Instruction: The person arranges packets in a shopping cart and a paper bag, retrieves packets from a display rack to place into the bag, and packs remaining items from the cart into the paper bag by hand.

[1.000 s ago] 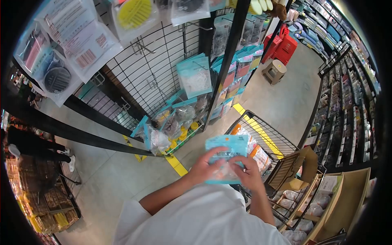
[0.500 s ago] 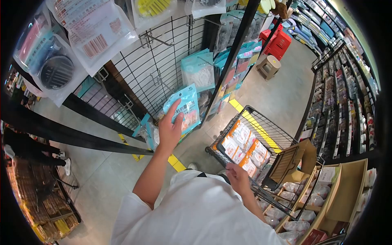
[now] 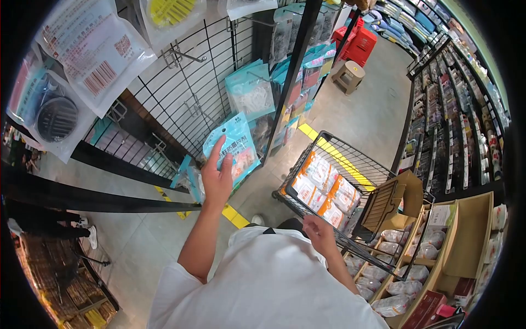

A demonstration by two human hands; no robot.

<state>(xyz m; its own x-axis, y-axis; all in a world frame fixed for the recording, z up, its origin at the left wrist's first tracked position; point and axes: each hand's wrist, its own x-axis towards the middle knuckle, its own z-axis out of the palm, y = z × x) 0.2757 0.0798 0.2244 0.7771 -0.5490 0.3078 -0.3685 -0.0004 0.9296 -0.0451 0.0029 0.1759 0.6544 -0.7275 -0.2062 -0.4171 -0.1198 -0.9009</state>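
My left hand (image 3: 217, 178) is at a light-blue packet of moth-proofing tablets (image 3: 241, 156) on the wire rack. Its index finger and thumb lie across the packet's front, while the other fingers are hidden. The packet's top hole is close to a hook tip; I cannot tell whether it hangs there. More blue packets (image 3: 251, 96) hang just behind. My right hand (image 3: 320, 233) is loosely curled before my white shirt, near the shopping cart (image 3: 350, 143), with nothing visible in it. White-and-orange packs (image 3: 322, 183) lie in the cart.
A wire grid rack (image 3: 164, 90) with black posts stands in front, with bagged drain covers (image 3: 57, 118) hanging at left. Cardboard trays of wrapped goods (image 3: 463, 241) are at right. Farther off are a stool (image 3: 349, 75), red plastic goods (image 3: 359, 46) and long shelves (image 3: 449, 126).
The view has shifted slightly, so the rack and my left hand appear further left. My left hand stays at the packet. My right hand is still curled near the cart.
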